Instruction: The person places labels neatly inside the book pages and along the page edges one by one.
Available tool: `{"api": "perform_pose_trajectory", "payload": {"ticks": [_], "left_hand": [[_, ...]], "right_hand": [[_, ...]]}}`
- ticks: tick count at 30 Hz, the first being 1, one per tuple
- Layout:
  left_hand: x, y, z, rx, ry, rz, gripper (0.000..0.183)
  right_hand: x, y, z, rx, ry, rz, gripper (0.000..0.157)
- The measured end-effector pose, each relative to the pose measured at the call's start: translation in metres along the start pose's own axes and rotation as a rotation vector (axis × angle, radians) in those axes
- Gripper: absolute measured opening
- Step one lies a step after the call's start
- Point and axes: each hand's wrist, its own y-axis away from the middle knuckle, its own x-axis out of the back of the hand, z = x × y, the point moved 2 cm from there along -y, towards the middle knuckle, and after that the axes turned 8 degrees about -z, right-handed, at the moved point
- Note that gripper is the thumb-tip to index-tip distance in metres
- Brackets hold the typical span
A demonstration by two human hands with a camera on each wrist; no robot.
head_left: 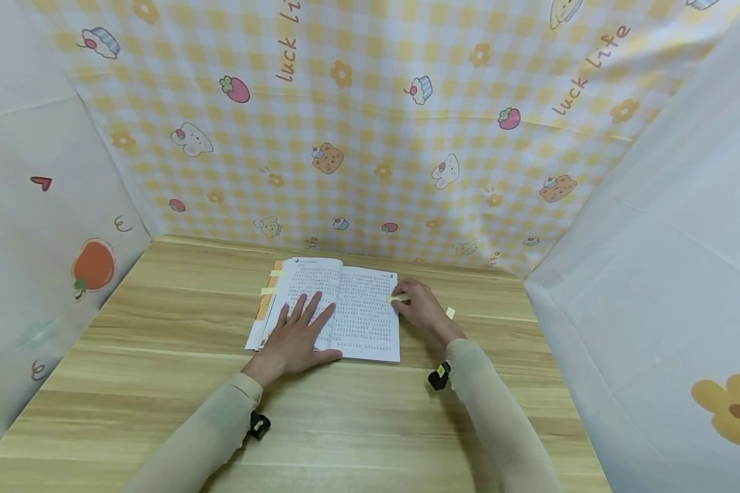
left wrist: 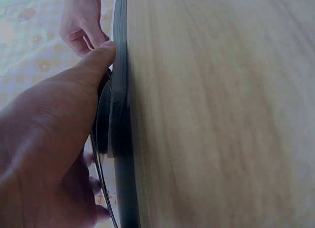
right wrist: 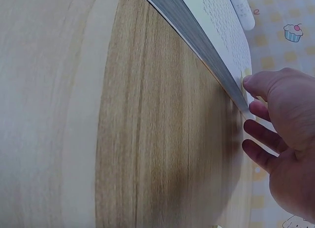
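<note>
An open book [head_left: 365, 327] lies on the wooden table, with printed text on both pages. My left hand [head_left: 292, 344] rests with spread fingers on the left page, its thumb along the bottom edge near the fold. At the right page's outer edge, my right hand [head_left: 422, 307] pinches a pale yellow sticky tab [head_left: 398, 298] that lies partly over the page. The right wrist view shows the thumb [right wrist: 258, 82] on the page edge by the tab, the other fingers loosely bent beside the book. More yellow sticky tabs [head_left: 268, 291] stick out from the book's left side.
A small pale yellow sticky pad [head_left: 450, 313] lies on the table [head_left: 358, 424], partly behind the right wrist. A checked cloth [head_left: 370, 123] hangs behind the table, and white cloth walls [head_left: 666, 274] stand at both sides.
</note>
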Motion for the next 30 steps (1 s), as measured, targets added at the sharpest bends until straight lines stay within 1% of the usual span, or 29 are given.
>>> {"api": "perform_pose_trajectory", "payload": {"ticks": [22, 30], "left_hand": [[-0.0014, -0.0005, -0.0008, 0.005, 0.006, 0.002, 0.103], [-0.0014, -0.0008, -0.0009, 0.0, 0.003, 0.003, 0.103]], "right_hand": [[0.0009, -0.0035, -0.0012, -0.006, 0.033, -0.033, 0.014], [0.0021, -0.0029, -0.0029, -0.001, 0.036, -0.054, 0.016]]}}
